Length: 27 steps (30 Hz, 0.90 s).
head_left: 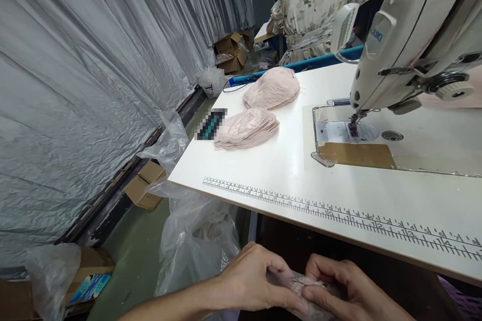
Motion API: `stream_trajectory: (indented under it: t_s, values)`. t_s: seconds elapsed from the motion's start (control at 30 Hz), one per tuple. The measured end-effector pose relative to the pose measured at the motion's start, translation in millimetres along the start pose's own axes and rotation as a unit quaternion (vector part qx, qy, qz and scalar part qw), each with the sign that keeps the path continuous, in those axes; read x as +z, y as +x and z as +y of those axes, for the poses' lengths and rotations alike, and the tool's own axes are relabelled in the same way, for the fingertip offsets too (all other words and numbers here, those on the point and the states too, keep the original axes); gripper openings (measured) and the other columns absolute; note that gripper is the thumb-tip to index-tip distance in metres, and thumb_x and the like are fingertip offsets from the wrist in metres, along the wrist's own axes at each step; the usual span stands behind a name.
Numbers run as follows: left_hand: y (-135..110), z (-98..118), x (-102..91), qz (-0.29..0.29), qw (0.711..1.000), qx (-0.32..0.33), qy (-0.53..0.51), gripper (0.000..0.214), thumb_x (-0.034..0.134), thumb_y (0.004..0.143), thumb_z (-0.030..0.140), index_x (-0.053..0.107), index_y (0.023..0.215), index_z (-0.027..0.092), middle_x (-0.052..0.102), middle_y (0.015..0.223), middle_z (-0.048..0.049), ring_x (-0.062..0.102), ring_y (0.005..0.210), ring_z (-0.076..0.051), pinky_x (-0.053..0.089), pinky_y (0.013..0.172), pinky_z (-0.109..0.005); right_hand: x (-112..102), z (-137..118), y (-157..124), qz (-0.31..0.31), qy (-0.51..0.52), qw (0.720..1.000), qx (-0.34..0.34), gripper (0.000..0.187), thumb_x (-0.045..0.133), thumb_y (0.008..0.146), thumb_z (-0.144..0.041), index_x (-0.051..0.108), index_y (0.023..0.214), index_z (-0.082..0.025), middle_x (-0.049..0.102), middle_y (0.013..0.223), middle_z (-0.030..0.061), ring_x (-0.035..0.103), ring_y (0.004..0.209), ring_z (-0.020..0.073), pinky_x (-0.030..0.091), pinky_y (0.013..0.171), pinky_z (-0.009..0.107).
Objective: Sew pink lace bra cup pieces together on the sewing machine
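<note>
Low in the head view, in front of the table's near edge, my left hand (259, 277) and my right hand (344, 288) both pinch a pale pink lace piece (297, 283). Part of the lace is hidden by my fingers and the lower frame edge. On the white table (241, 170) lies a stack of pink lace pieces (246, 130). Behind it rests a rounded pile of pink lace pieces (273, 88). To the right stands a white sewing machine (402, 35), its presser foot (354, 124) over the metal needle plate (339, 131).
A printed ruler (327, 210) runs along the table's near edge. Clear plastic bags (196, 241) and a cardboard box (145, 185) sit on the floor at left, beside a silvery curtain (94, 85). Another person (312, 15) sits beyond the table.
</note>
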<state>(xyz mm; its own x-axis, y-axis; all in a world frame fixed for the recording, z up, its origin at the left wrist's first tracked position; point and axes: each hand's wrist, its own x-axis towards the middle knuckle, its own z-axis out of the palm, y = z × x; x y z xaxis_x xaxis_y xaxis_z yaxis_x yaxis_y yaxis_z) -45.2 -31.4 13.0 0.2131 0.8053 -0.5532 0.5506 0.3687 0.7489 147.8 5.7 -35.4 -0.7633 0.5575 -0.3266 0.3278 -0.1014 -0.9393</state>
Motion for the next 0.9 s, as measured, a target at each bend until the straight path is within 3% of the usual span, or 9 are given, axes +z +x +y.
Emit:
stream_trajectory:
  t_s: [0.2, 0.37, 0.5, 0.6, 0.9]
  values:
    - [3.4, -2.4, 1.0, -0.024, 0.999, 0.000, -0.025, 0.026, 0.076, 0.065, 0.037, 0.072, 0.067, 0.012, 0.039, 0.050, 0.0061, 0.034, 0.052, -0.007, 0.023, 0.047, -0.019, -0.8, 0.8, -2.1, -0.001, 0.011, 1.000, -0.004, 0.046, 0.052, 0.082, -0.063, 0.043, 0.065, -0.021, 0.039, 0.061, -0.0048, 0.034, 0.059, 0.0118, 0.026, 0.053, 0.024]
    - [3.0, -0.5, -4.5, -0.064, 0.998, 0.012, -0.021, 0.035, 0.073, 0.069, 0.049, 0.072, 0.072, 0.014, 0.040, 0.054, 0.0057, 0.033, 0.054, -0.007, 0.025, 0.050, -0.019, -4.8, -1.0, -5.1, -0.006, 0.020, 1.000, 0.011, 0.051, 0.045, 0.082, -0.069, 0.046, 0.066, -0.020, 0.037, 0.062, -0.0040, 0.033, 0.059, 0.0124, 0.026, 0.052, 0.024]
    - [3.3, -1.8, -2.5, -0.045, 0.997, 0.050, 0.025, 0.043, 0.081, 0.056, 0.053, 0.066, 0.062, 0.014, 0.036, 0.054, 0.0071, 0.032, 0.056, -0.007, 0.024, 0.051, -0.019, -6.1, -3.6, -6.4, -0.015, 0.061, 0.998, 0.009, 0.052, 0.048, 0.080, -0.070, 0.045, 0.066, -0.021, 0.037, 0.061, -0.0046, 0.032, 0.058, 0.0116, 0.026, 0.052, 0.024]
    - [3.9, -4.0, -0.1, -0.029, 0.997, 0.066, 0.040, 0.038, 0.079, 0.062, 0.048, 0.066, 0.060, 0.013, 0.032, 0.051, 0.0078, 0.032, 0.054, -0.006, 0.024, 0.051, -0.019, -6.3, -3.7, -6.8, -0.010, 0.064, 0.998, 0.008, 0.053, 0.047, 0.079, -0.072, 0.044, 0.066, -0.021, 0.037, 0.061, -0.0045, 0.032, 0.058, 0.0116, 0.025, 0.051, 0.024]
    - [5.2, -1.3, -4.2, -0.080, 0.995, 0.020, -0.048, 0.023, 0.076, 0.068, 0.036, 0.076, 0.079, 0.015, 0.057, 0.058, 0.0037, 0.046, 0.057, -0.008, 0.035, 0.054, -0.017, -9.6, -4.0, -8.5, -0.037, 0.088, 0.995, 0.017, 0.047, 0.054, 0.077, -0.066, 0.048, 0.069, -0.020, 0.040, 0.065, -0.0034, 0.034, 0.063, 0.0132, 0.028, 0.057, 0.025]
